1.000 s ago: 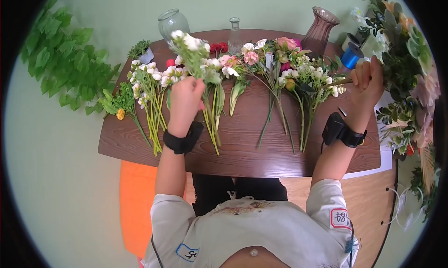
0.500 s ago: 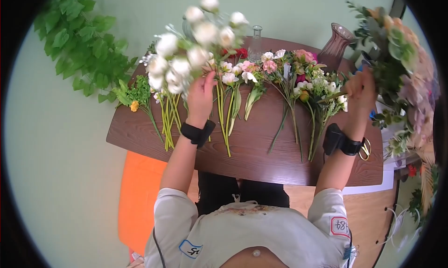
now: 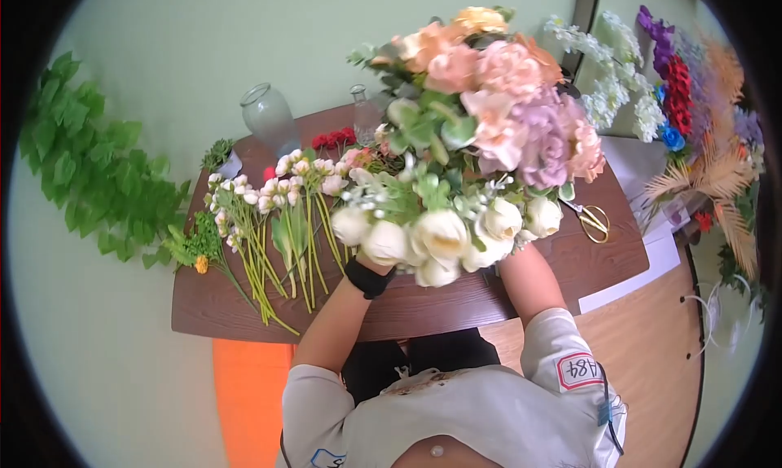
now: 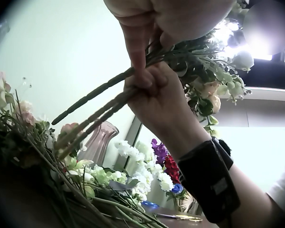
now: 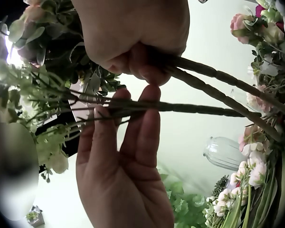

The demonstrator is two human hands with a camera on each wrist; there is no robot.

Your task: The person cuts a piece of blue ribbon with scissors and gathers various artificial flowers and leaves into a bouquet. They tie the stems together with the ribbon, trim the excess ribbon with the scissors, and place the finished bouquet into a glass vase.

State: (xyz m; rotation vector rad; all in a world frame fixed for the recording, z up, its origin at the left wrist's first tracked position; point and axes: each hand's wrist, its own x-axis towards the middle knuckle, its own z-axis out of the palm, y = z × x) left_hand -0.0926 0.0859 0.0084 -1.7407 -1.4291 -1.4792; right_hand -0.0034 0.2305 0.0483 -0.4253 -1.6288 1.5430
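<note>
In front of the chest, my two hands come together at the stems of artificial flowers. My left hand (image 5: 128, 166) pinches the thin dark stem of a white rose bunch (image 3: 440, 236) between thumb and fingers. Just beside it, my right hand (image 4: 159, 97) has its fingers curled round the thick stems (image 4: 97, 118) of a large bouquet (image 3: 509, 85) of peach, pink and lilac blooms. The white roses sit on the near side of the bouquet, overlapping its lower part. Both hands are mostly hidden behind the blooms in the head view.
Cut stems with white blossoms (image 3: 285, 187) lie across the table's left half. Behind them stand a round glass vase (image 3: 273, 119) and a clear bottle vase (image 3: 358, 101). Gold-handled scissors (image 3: 595, 222) lie at the right. A pinkish vase (image 4: 99, 142) shows in the left wrist view.
My left hand has carried the white roses rightward to my right hand. The large bouquet has come from the right edge to the middle, over the table. The head view has turned right.
</note>
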